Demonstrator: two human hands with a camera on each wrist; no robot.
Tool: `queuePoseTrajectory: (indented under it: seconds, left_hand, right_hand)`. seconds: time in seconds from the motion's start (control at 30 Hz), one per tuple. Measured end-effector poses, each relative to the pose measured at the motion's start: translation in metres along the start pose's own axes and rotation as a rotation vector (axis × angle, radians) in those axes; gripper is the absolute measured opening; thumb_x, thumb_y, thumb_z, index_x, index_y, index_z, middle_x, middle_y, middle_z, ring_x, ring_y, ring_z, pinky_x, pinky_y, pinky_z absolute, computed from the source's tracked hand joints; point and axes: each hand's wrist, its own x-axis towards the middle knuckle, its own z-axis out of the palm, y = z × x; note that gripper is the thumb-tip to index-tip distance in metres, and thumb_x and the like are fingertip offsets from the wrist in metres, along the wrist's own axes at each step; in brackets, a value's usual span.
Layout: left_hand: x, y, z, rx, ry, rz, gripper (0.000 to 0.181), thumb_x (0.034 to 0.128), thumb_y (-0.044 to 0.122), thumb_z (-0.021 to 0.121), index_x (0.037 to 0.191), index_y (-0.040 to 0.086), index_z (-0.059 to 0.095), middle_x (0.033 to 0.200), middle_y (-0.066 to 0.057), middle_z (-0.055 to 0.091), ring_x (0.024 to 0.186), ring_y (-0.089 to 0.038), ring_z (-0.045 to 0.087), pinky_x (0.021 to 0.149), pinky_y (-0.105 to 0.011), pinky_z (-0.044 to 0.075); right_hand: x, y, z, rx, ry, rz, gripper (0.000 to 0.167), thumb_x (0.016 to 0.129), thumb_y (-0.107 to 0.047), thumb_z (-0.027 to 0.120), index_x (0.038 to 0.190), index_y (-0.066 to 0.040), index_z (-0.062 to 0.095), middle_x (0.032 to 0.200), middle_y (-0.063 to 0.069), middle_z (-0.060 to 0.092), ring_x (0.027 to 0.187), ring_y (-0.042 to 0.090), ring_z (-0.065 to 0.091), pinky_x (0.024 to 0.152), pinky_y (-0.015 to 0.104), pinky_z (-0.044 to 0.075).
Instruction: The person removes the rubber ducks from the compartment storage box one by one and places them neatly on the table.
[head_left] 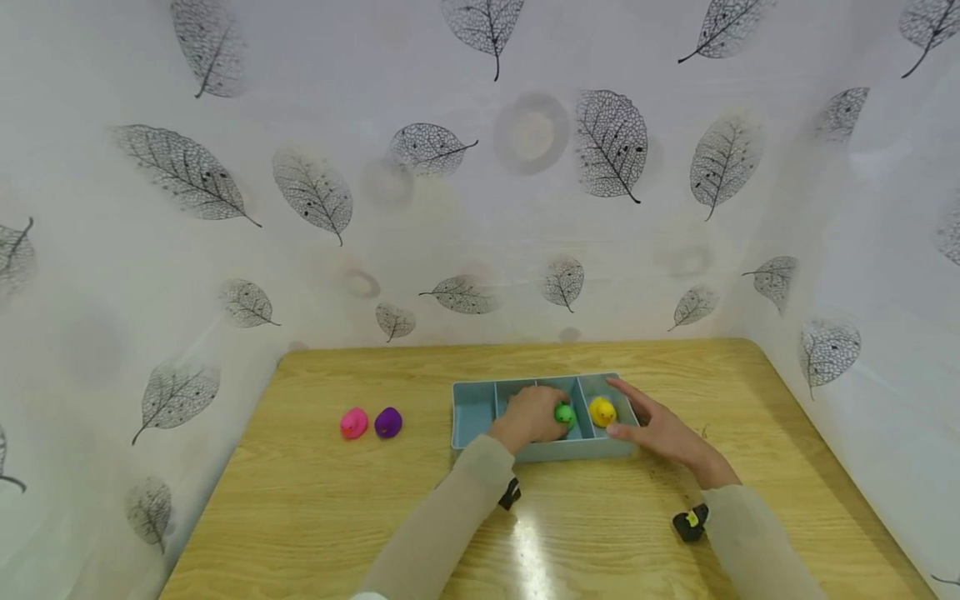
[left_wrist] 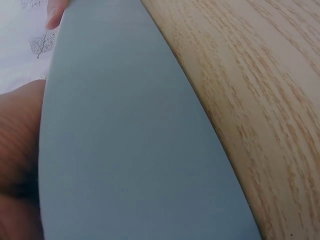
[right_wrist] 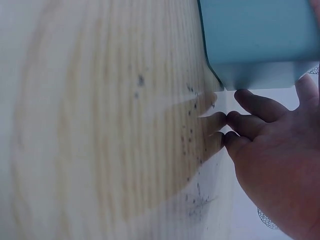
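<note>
A blue-grey tray with four compartments stands on the table. My left hand reaches into it and pinches a green duck in the third compartment from the left. In the rightmost compartment sits a yellow duck. At the tray's right end my right hand rests with fingers spread, its thumb at the near rim. The right wrist view shows that hand against the tray's end wall. The tray's side fills the left wrist view, hiding most of the left hand.
Left of the tray, a pink duck and a purple duck sit side by side on the wooden table. Leaf-patterned white sheeting rises behind the table and along both sides.
</note>
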Motion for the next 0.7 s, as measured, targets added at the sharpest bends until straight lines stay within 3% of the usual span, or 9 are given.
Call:
queuePoseTrajectory:
  seconds: [0.07,0.27,0.5,0.7]
  left_hand:
    - [0.0,-0.001,0.001,-0.019,0.008,0.006,0.041,0.0974,0.031,0.076,0.137,0.022,0.07,0.13,0.001,0.073,0.102,-0.02,0.065,0.1,-0.054,0.057]
    - [-0.003,-0.002,0.002,-0.08,0.024,-0.001,0.039,0.0961,0.034,0.077,0.134,0.026,0.073,0.135,0.0,0.072,0.12,-0.029,0.067,0.106,-0.06,0.052]
    - [-0.007,-0.008,0.003,-0.197,0.028,0.089,0.039,0.0961,0.029,0.078,0.134,0.02,0.073,0.131,-0.001,0.073,0.112,-0.016,0.066,0.093,-0.029,0.056]
    - [-0.012,-0.012,-0.002,-0.308,0.01,0.117,0.041,0.0971,0.029,0.077,0.137,0.02,0.071,0.132,-0.002,0.072,0.107,-0.012,0.064,0.092,-0.027,0.056]
  right_hand:
    - [0.0,0.0,0.0,0.007,0.0,0.005,0.082,0.103,-0.03,0.069,0.169,-0.031,0.02,0.176,0.022,0.008,0.158,0.056,0.016,0.119,0.079,0.022]
    - [0.0,0.0,0.0,0.007,-0.002,0.025,0.083,0.103,-0.031,0.07,0.17,-0.029,0.02,0.176,0.023,0.006,0.157,0.058,0.014,0.119,0.079,0.022]
    - [0.0,-0.002,0.001,0.0,-0.005,0.019,0.083,0.103,-0.03,0.07,0.17,-0.028,0.02,0.177,0.023,0.005,0.157,0.059,0.013,0.119,0.08,0.022]
    - [-0.001,-0.004,0.001,0.002,-0.003,0.017,0.083,0.102,-0.029,0.07,0.169,-0.029,0.021,0.177,0.023,0.006,0.157,0.059,0.014,0.118,0.08,0.023]
